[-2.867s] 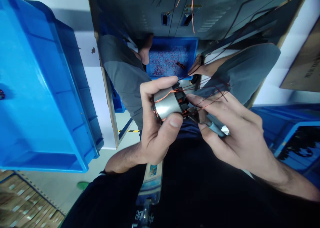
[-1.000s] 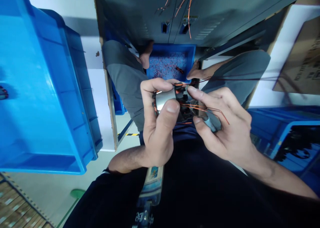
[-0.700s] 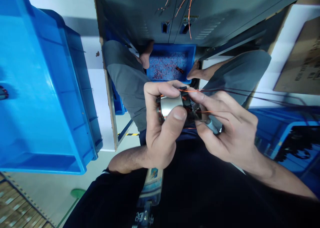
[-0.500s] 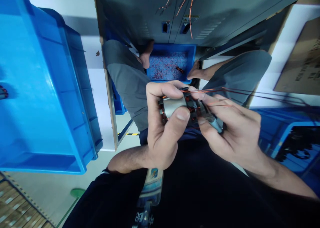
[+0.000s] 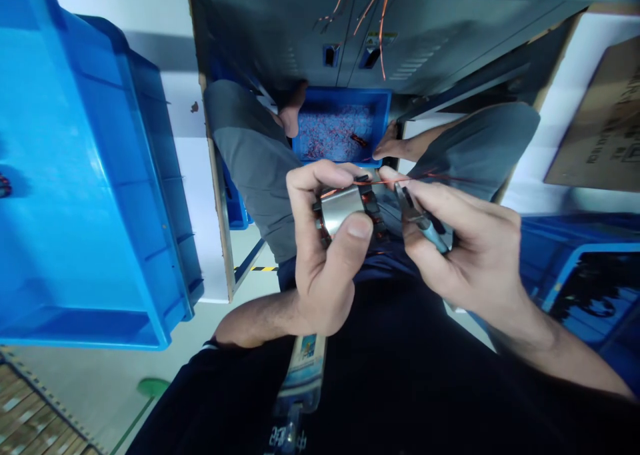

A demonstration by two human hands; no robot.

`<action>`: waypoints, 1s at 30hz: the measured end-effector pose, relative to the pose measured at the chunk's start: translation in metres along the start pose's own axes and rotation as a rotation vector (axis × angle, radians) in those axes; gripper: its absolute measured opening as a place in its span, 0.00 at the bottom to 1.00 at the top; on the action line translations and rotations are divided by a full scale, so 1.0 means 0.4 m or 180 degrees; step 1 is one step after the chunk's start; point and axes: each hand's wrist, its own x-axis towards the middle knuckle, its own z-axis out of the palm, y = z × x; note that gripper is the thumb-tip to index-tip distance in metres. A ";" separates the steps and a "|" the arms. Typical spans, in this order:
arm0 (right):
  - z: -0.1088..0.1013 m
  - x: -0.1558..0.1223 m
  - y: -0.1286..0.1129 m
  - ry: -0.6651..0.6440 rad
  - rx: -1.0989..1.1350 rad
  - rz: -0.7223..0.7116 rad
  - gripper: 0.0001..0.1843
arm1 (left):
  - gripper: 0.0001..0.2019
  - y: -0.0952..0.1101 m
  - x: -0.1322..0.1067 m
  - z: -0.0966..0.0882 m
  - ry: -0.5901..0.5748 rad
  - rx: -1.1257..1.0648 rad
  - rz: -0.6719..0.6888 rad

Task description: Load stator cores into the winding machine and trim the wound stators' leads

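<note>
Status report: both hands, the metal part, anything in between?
Left hand gripping silver cylindrical metal part. Right hand holding blue-handled metal tool beside it. Thin copper-coloured wire spanning the gap between hands.

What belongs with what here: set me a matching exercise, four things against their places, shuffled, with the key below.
Things:
1. Silver cylindrical part
2. Blue-handled tool
3. Small reddish scraps
4. Printed cardboard

Places:
A. Inside the blue bin, between the feet
B. At the picture's right edge
C. In the grip of the left hand
D. In the grip of the right hand

Right pairs: 1-C, 2-D, 3-A, 4-B
</note>
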 end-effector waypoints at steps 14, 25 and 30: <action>-0.024 0.007 -0.040 -0.0053 -0.0360 0.0042 0.37 | 0.21 -0.003 -0.002 0.013 -0.0066 0.0661 0.0517; -0.040 0.007 -0.060 -0.0160 0.0005 0.0297 0.35 | 0.16 0.000 -0.002 -0.007 -0.0442 0.0934 0.0674; -0.036 0.008 -0.038 -0.0088 -0.0082 0.0154 0.37 | 0.15 0.009 0.001 -0.002 -0.0469 0.0656 0.0541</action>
